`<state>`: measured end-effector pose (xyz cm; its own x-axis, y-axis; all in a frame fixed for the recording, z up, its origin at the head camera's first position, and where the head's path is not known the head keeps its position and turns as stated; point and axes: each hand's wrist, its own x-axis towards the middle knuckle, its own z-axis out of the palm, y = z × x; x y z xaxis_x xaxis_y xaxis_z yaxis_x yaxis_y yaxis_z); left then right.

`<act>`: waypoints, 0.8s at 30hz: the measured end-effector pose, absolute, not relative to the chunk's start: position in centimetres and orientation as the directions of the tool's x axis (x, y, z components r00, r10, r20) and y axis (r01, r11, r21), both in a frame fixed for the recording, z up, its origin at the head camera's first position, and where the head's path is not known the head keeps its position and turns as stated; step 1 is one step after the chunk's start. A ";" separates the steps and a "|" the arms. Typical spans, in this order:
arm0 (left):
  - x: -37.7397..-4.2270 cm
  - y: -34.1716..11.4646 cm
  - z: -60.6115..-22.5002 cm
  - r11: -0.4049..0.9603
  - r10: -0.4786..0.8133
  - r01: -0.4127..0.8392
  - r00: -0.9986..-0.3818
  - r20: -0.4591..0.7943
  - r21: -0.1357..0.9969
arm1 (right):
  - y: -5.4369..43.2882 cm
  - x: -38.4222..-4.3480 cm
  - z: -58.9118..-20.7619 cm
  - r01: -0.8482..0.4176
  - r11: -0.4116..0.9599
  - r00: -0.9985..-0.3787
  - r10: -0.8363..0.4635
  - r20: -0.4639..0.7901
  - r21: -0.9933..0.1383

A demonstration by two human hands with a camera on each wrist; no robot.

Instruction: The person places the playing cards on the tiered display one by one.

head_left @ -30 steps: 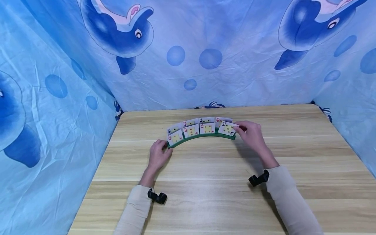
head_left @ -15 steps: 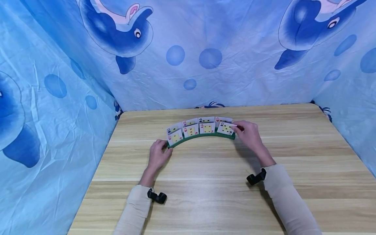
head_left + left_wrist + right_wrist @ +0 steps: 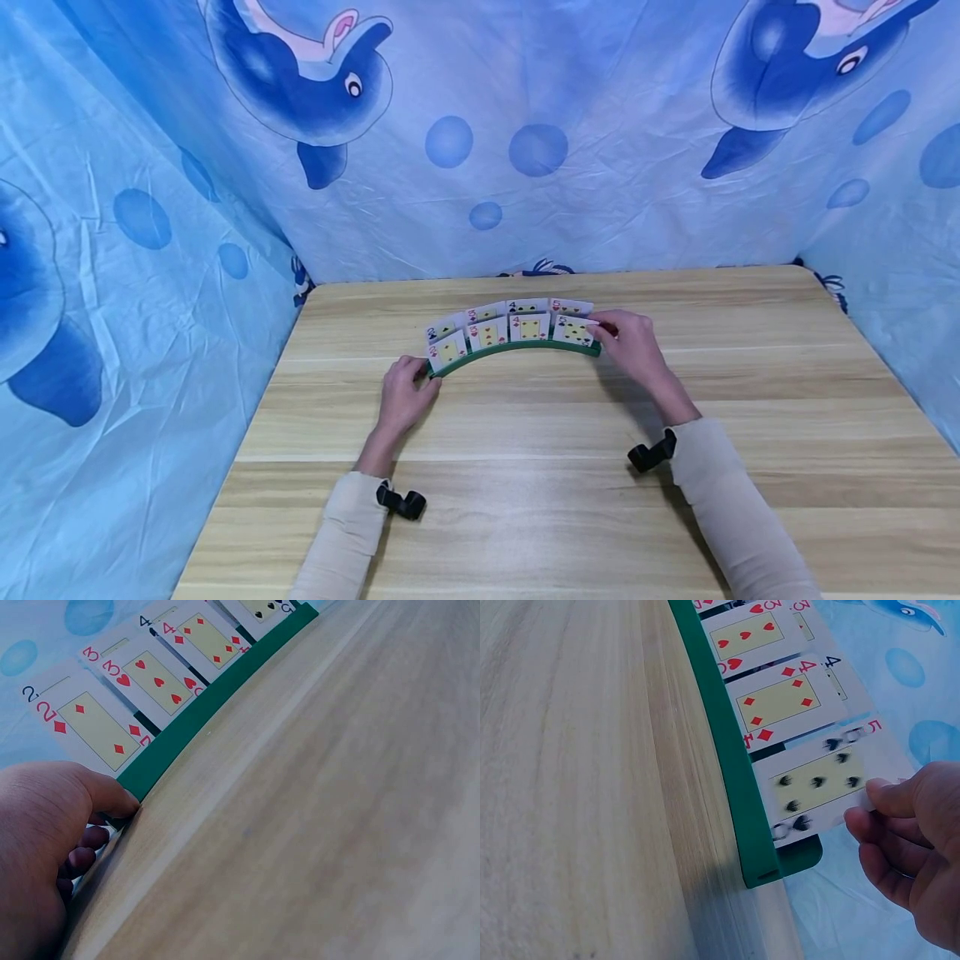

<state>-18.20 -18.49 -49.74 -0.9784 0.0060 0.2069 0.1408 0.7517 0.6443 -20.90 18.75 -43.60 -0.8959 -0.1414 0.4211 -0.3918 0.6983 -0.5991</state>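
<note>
A curved green card holder [image 3: 517, 345] stands on the table with two rows of playing cards. My left hand [image 3: 405, 396] grips its left end; in the left wrist view the thumb lies on the green rim [image 3: 202, 712]. At the right end, my right hand [image 3: 922, 840] pinches the five of spades [image 3: 817, 784] by its outer edge, thumb in front. That card's lower edge is at the front row's rim, and it looks slightly blurred. Beside it stand the four of diamonds [image 3: 529, 327], three of hearts [image 3: 488, 333] and two of diamonds [image 3: 447, 351]. Back-row cards are partly hidden.
The holder stands toward the far part of a light wooden table [image 3: 517, 467]. Behind the table hangs a blue curtain [image 3: 525, 217] with printed dolphins, and more of it covers both sides. Each wrist bears a small black camera.
My right hand has moved slightly left and down, bringing the five of spades from a tilted position into line with the front row. My left hand has stayed at the holder's left end.
</note>
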 end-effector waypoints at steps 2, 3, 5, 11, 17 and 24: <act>-18.3 -18.5 -49.8 0.753 0.007 0.142 -0.978 0.208 0.643 | 18.8 -20.9 -43.5 -0.399 0.697 -0.892 -0.146 0.427 -0.596; -18.3 -18.4 -49.8 0.752 0.009 0.144 -0.978 0.209 0.643 | 18.8 -21.0 -43.5 -0.403 0.697 -0.890 -0.148 0.430 -0.594; -18.3 -18.4 -49.7 0.752 0.009 0.145 -0.978 0.211 0.643 | 18.9 -21.0 -43.6 -0.406 0.697 -0.888 -0.149 0.435 -0.591; -18.5 -18.2 -49.7 0.748 0.012 0.156 -0.975 0.222 0.645 | 19.4 -21.0 -43.4 -0.407 0.701 -0.885 -0.143 0.443 -0.586; -18.6 -18.0 -49.8 0.748 0.018 0.158 -0.976 0.217 0.645 | 20.1 -20.6 -42.5 -0.400 0.718 -0.877 -0.120 0.466 -0.570; -18.6 -18.0 -49.8 0.745 0.018 0.152 -0.978 0.208 0.650 | 21.5 -19.4 -41.6 -0.396 0.735 -0.861 -0.088 0.501 -0.551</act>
<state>-18.58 -18.03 -49.78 -0.9780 0.0181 0.2077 0.1518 0.7449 0.6496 -19.39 21.47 -41.56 -0.8608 -0.0884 0.5012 -0.3961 0.7347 -0.5507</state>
